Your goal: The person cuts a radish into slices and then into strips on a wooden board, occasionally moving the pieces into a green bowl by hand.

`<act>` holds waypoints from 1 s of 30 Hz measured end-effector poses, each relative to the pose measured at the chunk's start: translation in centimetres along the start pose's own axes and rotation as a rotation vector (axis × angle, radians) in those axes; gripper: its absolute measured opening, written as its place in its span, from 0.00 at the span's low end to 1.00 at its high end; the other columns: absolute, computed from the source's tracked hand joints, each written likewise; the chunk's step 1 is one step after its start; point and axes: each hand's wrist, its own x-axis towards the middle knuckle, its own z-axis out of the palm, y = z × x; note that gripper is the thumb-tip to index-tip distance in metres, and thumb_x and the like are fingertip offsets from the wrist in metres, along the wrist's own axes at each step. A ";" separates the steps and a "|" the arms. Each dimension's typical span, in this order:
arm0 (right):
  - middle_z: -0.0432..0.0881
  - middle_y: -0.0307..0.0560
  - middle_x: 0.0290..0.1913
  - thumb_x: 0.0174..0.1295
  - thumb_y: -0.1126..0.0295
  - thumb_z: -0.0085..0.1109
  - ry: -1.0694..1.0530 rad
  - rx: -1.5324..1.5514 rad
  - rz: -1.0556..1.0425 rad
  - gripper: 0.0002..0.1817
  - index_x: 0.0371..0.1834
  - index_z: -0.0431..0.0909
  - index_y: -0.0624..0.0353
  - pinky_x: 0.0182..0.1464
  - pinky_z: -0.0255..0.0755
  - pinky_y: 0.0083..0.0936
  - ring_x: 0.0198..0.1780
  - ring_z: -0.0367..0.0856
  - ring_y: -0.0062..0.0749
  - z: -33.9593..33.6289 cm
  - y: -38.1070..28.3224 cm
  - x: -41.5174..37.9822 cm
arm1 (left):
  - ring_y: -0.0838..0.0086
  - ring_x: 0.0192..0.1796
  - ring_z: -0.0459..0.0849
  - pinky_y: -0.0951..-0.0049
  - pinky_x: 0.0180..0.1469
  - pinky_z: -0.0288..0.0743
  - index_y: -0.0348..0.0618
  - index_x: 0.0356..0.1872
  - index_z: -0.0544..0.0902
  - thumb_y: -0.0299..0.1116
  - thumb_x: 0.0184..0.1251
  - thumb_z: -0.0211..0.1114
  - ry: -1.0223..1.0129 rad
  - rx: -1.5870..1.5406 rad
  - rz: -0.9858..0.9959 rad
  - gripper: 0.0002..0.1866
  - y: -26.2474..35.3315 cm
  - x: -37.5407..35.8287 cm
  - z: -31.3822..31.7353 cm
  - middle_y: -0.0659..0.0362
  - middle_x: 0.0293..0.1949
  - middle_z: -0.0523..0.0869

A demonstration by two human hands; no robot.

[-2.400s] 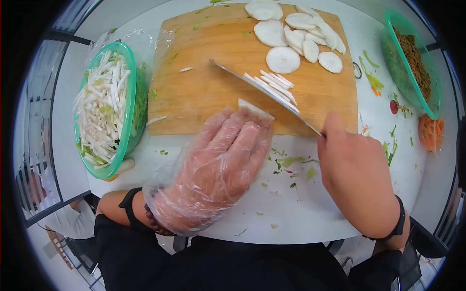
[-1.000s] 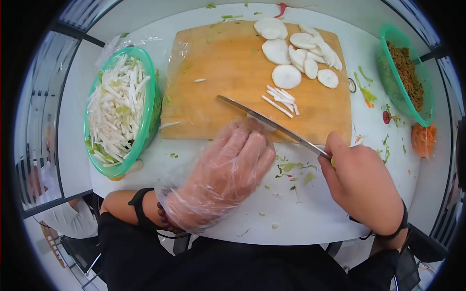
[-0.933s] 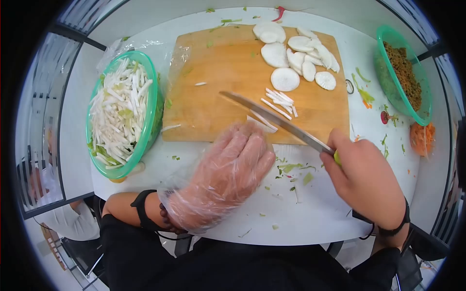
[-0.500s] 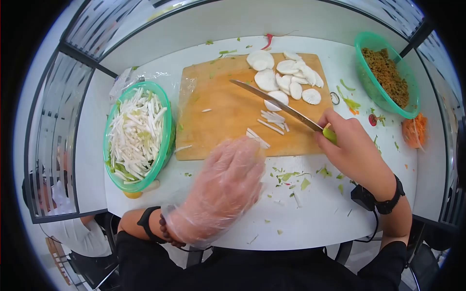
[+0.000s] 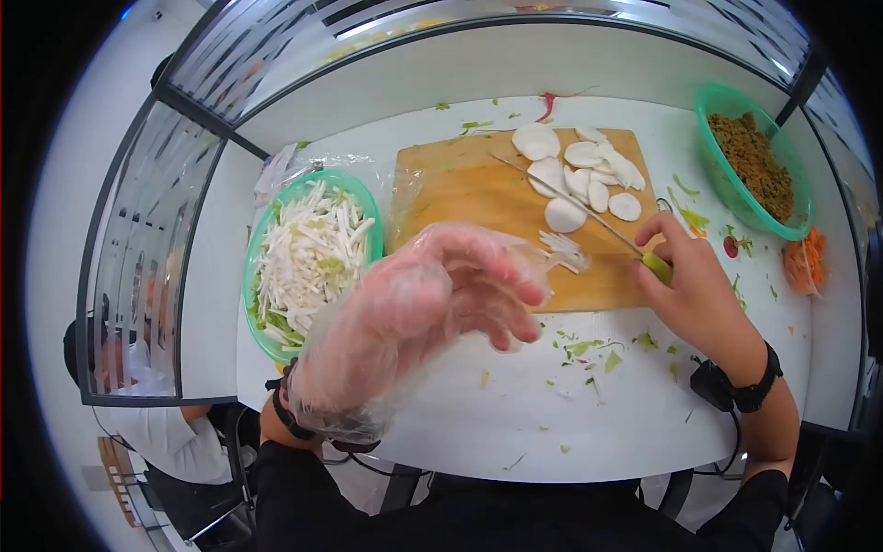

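Note:
My left hand (image 5: 423,294), in a clear plastic glove, hovers over the near left part of the wooden cutting board (image 5: 469,189). Its fingers are curved and parted, with nothing visible in them. White radish strips (image 5: 562,252) lie on the board just beyond its fingertips. My right hand (image 5: 679,276) is closed around the green handle of a kitchen knife (image 5: 589,210). The blade slants to the upper left across the board, beside and partly over round white radish slices (image 5: 565,215). More slices (image 5: 598,161) overlap at the board's far right.
A green basket (image 5: 375,207) of shredded radish stands left of the board. Another green basket (image 5: 720,179) holds brown crumbly food at the far right, near a bag of orange shreds (image 5: 805,262). Green scraps (image 5: 589,350) litter the white table (image 5: 478,414). A partition (image 5: 441,69) rises behind.
My left hand has lifted from the board's near edge and turned, its fingers spreading apart. My right hand still holds the knife. The whole view has shifted, so the board appears farther right.

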 end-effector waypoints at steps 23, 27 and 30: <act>0.83 0.44 0.35 0.58 0.82 0.70 0.149 0.044 -0.435 0.13 0.45 0.83 0.61 0.43 0.78 0.29 0.37 0.85 0.34 -0.7 -3.6 -1.9 | 0.58 0.80 0.63 0.58 0.76 0.56 0.38 0.81 0.62 0.73 0.77 0.37 -0.235 -0.198 0.287 0.50 -0.7 0.6 -0.6 0.48 0.81 0.63; 0.86 0.43 0.33 0.64 0.77 0.69 -0.060 0.270 -0.515 0.09 0.46 0.84 0.63 0.34 0.76 0.21 0.29 0.83 0.25 0.2 -10.1 -2.0 | 0.49 0.80 0.60 0.50 0.78 0.53 0.42 0.83 0.58 0.73 0.77 0.29 -0.257 -0.176 0.314 0.49 -0.6 0.7 0.1 0.42 0.81 0.56; 0.88 0.45 0.35 0.67 0.76 0.67 -0.077 0.290 -0.521 0.08 0.47 0.83 0.66 0.35 0.76 0.20 0.31 0.85 0.23 1.6 -12.6 -0.2 | 0.41 0.81 0.58 0.42 0.80 0.49 0.49 0.85 0.55 0.74 0.76 0.24 -0.340 -0.037 0.412 0.48 -0.7 1.0 -0.8 0.35 0.84 0.45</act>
